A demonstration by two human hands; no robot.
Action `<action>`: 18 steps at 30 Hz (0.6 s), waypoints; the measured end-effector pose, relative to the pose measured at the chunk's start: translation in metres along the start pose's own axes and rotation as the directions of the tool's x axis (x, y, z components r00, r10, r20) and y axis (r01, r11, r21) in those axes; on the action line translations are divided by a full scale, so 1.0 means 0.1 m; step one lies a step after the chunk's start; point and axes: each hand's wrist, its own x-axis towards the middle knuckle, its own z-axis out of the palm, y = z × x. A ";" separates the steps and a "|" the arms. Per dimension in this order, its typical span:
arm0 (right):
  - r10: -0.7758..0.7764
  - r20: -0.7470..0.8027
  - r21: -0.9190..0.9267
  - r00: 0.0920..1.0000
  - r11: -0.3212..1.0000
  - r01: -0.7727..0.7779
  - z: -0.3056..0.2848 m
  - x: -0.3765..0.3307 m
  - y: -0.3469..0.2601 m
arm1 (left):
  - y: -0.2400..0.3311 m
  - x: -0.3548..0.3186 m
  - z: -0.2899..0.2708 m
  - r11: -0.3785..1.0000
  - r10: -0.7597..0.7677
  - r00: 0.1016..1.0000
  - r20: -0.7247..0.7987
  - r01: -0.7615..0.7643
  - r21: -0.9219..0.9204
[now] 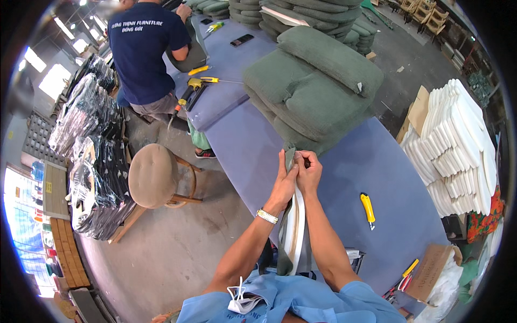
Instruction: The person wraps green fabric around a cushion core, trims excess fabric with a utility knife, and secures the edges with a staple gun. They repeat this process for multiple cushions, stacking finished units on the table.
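Observation:
Between my forearms a long curved pad stands on its edge, showing white foam (294, 226), a thin tan layer and dark green fabric on its outer side. My left hand (283, 183) grips the far end, with its thumb at the edge and its fingers along the left side. Close beside it, my right hand (309, 173) pinches the fabric at the same end with curled fingers. Just beyond both hands lies a stack of green upholstered cushions (328, 102). A yellow utility knife (367, 210) rests on the blue-grey table (344, 172) to the right.
A co-worker in a navy shirt (141, 59) handles a green piece at the far left. Nearby lie a yellow staple gun (188, 92), a screwdriver (210, 79) and a phone (242, 40). A round stool (153, 176) stands left; white foam sheets (455, 151) are piled right, above a cardboard box (431, 272).

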 end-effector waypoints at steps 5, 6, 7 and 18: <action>-0.012 -0.250 -0.068 0.968 0.998 -0.005 0.10 -0.39 -0.60 | 0.65 -0.30 -0.24 0.984 0.005 0.975 0.223 -0.045 0.173; -0.046 -0.290 -0.035 0.956 0.999 0.037 0.03 -0.49 -0.72 | 0.72 -0.32 -0.23 0.987 -0.018 0.949 0.314 -0.033 0.158; -0.068 -0.313 -0.063 0.947 0.997 0.051 -0.08 -0.60 -0.84 | 0.75 -0.38 -0.21 0.990 -0.044 0.917 0.396 -0.013 0.140; 0.090 -0.569 -0.017 0.818 0.992 -0.121 -1.46 -1.49 -0.30 | -0.34 -1.08 0.73 0.770 0.057 0.849 0.525 -0.372 0.519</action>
